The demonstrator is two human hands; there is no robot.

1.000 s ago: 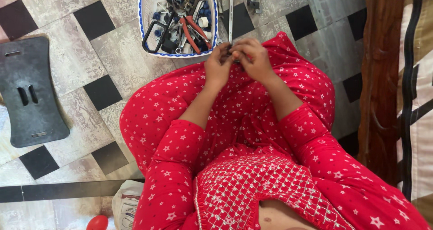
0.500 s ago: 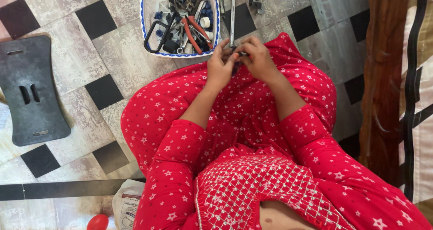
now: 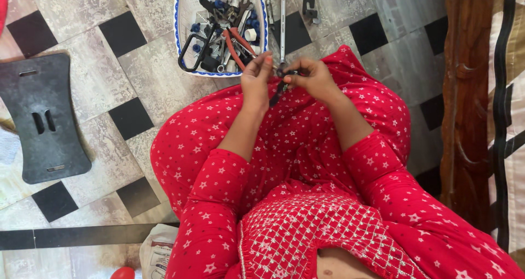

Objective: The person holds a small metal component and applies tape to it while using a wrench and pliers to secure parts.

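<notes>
A flat grey plastic board lies on the mottled tiled floor. Above the red-clad knees, the left hand and right hand pinch a small dark metal part between closed fingers, just below the white mesh basket of tools.

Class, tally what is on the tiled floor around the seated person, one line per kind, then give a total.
White-and-blue basket of tools: 1
Dark grey plastic board: 1
Long metal wrench: 1
Dark metal tool near the top edge: 1
Total: 4
</notes>
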